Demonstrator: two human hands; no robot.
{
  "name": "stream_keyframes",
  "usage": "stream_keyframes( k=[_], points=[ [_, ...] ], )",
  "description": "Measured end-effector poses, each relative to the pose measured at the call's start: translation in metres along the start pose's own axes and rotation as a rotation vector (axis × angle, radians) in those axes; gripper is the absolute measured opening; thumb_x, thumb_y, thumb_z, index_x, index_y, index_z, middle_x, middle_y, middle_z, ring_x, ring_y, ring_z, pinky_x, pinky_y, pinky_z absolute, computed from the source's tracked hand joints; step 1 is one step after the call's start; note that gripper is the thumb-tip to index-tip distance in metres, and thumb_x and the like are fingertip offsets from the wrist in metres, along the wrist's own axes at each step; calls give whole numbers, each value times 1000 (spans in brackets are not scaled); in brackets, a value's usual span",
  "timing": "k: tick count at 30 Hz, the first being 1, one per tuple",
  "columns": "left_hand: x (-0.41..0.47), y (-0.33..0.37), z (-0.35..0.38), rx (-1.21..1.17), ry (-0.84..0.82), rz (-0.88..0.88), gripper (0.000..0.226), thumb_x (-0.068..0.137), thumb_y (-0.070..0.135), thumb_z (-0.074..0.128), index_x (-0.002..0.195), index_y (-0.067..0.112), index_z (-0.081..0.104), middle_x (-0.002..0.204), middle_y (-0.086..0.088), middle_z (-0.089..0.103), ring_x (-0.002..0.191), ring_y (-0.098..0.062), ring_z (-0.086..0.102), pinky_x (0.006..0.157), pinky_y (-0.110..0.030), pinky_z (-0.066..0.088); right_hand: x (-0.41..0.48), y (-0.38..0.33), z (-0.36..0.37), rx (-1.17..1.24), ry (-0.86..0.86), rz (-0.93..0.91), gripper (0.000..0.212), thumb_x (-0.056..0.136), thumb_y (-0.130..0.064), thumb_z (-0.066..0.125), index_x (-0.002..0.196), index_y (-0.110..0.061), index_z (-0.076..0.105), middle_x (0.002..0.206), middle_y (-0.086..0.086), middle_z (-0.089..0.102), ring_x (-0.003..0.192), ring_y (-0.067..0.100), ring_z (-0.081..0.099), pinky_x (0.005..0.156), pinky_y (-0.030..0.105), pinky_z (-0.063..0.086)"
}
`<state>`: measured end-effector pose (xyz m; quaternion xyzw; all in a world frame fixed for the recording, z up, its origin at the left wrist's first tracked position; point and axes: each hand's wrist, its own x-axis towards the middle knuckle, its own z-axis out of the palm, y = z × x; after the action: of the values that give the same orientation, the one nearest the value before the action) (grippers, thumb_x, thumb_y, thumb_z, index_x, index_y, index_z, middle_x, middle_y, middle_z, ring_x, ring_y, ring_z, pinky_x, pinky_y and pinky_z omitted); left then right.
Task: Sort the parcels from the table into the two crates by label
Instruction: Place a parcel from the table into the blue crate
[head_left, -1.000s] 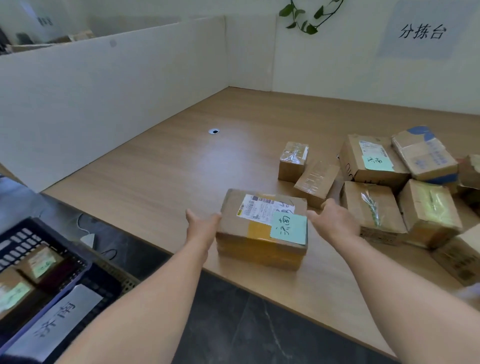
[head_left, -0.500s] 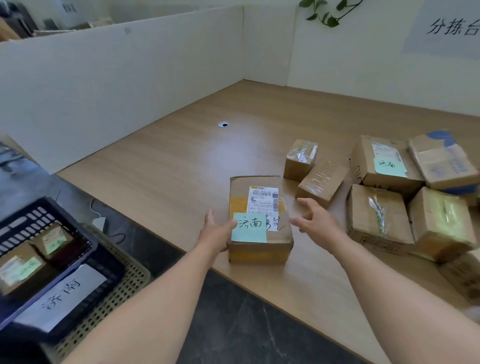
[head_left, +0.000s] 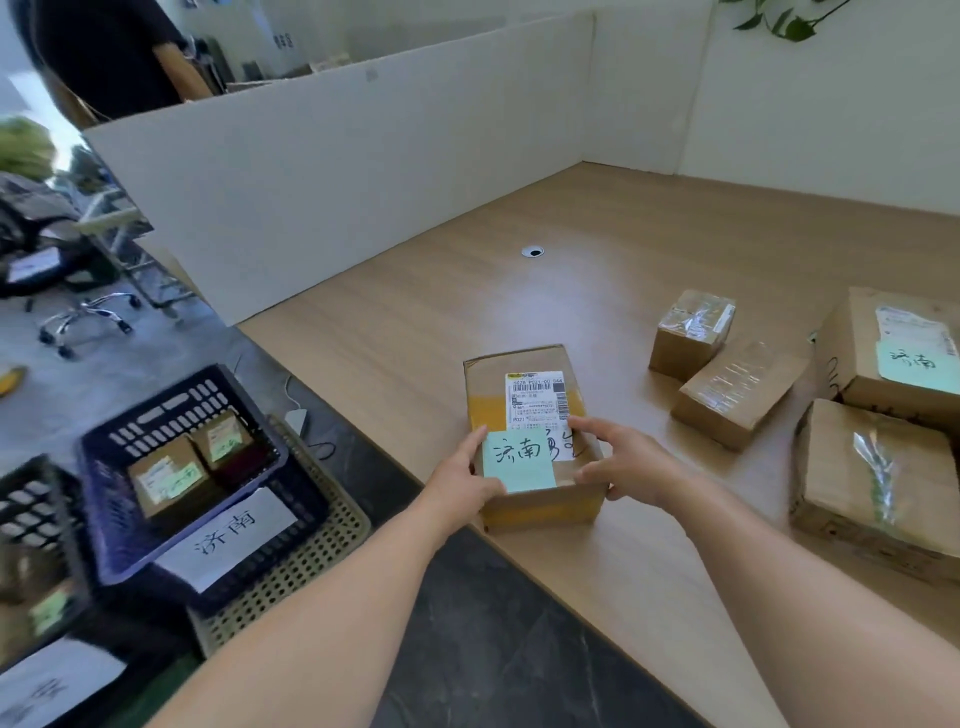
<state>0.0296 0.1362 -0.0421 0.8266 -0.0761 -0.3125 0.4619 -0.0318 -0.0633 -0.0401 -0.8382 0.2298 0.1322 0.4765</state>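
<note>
A brown cardboard parcel (head_left: 524, 384) with a white shipping label and a green handwritten note sits at the table's near edge. My left hand (head_left: 464, 480) grips its near left corner and my right hand (head_left: 628, 463) grips its near right side. To the left, on the floor, stands a dark blue crate (head_left: 124, 540) with a white paper sign, holding two small parcels. A black crate (head_left: 31, 514) with a parcel is partly cut off at the far left. More parcels (head_left: 872, 483) lie on the table at the right.
White partition walls (head_left: 322, 182) enclose the wooden table (head_left: 426, 332) at the back and left. A beige perforated basket (head_left: 311, 561) sits under the blue crate. A person in black (head_left: 119, 57) stands beyond the partition, near an office chair (head_left: 52, 260).
Both hands have closed onto the parcel, which has turned lengthwise and slid toward the table's near edge. The view has swung left, showing more of the crates.
</note>
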Motion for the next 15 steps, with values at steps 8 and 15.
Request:
stream_keyframes(
  k=[8, 15],
  points=[
    [0, -36, -74, -27, 275, 75, 84, 87, 7, 65, 149, 41, 19, 139, -1, 38, 114, -12, 41, 84, -25, 42, 41, -64, 50, 60, -48, -227, 71, 84, -6, 68, 139, -41, 41, 129, -8, 55, 110, 19, 57, 78, 29, 52],
    [8, -80, -168, -86, 409, 62, 82, 86, 4, 63, 150, 37, 22, 138, -4, 37, 116, -15, 39, 89, -25, 36, 82, -147, 126, 32, -132, -294, 68, 87, -5, 66, 140, -39, 41, 123, -8, 56, 111, 20, 56, 83, 42, 55]
  ],
)
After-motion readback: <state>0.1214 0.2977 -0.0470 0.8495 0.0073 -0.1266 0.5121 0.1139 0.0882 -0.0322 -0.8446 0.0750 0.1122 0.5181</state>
